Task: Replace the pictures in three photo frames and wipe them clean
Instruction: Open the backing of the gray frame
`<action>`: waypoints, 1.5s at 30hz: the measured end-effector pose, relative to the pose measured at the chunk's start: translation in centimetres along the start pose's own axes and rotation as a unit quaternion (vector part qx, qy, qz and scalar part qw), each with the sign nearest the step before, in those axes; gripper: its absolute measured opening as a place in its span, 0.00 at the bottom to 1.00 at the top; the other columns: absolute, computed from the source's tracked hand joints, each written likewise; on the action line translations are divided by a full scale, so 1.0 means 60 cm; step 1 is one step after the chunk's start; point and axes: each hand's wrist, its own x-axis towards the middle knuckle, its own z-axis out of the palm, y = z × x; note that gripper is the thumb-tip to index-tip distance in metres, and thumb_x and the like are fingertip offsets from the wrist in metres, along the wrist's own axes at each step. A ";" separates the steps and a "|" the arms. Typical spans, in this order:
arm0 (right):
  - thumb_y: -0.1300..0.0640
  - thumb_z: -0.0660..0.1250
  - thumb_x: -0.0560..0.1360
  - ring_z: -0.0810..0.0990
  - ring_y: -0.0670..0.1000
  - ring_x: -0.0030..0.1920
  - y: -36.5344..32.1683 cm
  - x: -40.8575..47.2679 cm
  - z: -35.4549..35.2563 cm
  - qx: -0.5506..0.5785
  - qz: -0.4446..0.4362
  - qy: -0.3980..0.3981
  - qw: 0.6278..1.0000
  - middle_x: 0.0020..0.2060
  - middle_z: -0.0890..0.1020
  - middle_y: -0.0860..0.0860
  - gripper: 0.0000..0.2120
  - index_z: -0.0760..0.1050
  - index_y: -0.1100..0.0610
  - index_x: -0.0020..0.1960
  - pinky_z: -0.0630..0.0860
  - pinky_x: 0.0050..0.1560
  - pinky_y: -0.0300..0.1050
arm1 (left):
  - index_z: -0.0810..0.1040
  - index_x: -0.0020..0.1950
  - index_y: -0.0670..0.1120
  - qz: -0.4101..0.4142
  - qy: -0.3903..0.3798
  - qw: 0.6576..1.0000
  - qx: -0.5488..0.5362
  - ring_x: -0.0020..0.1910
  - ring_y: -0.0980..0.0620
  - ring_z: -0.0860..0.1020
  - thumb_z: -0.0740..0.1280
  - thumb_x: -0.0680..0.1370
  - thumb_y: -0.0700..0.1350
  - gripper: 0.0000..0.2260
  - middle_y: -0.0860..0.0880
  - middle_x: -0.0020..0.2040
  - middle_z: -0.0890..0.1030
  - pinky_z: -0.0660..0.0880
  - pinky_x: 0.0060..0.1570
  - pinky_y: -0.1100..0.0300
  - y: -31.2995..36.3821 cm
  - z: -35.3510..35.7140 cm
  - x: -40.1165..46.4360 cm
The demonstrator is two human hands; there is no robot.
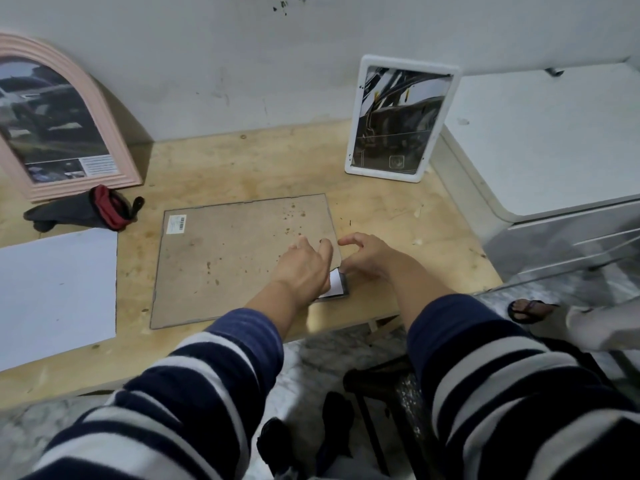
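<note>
A photo frame lies face down on the wooden table point(381, 209), its brown backing board point(235, 258) on top with a barcode sticker at the far left corner. At the board's right edge a bit of white picture and dark frame corner point(337, 284) shows. My left hand point(304, 268) rests on the board near that edge with its fingers spread. My right hand point(363, 256) is beside the edge, fingers curled, thumb and fingertips at the board's side. A pink arched frame point(69, 126) and a white rectangular frame point(398, 119) lean upright against the wall, each holding a dark picture.
A white sheet point(55, 292) lies at the table's left. A dark cloth with a red part point(90, 211) sits below the pink frame. A white cabinet point(554, 140) stands to the right. Another person's sandalled foot point(530, 310) shows on the floor, near a dark stool point(381, 382).
</note>
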 end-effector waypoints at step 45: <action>0.69 0.61 0.72 0.78 0.53 0.35 -0.043 0.129 0.040 0.298 0.053 0.114 0.946 0.35 0.82 0.53 0.14 0.78 0.53 0.37 0.74 0.34 0.40 | 0.59 0.75 0.47 -0.145 -0.068 0.983 -0.086 0.71 0.46 0.62 0.47 0.81 0.57 0.25 0.48 0.73 0.63 0.62 0.63 0.46 -0.105 -0.020 0.129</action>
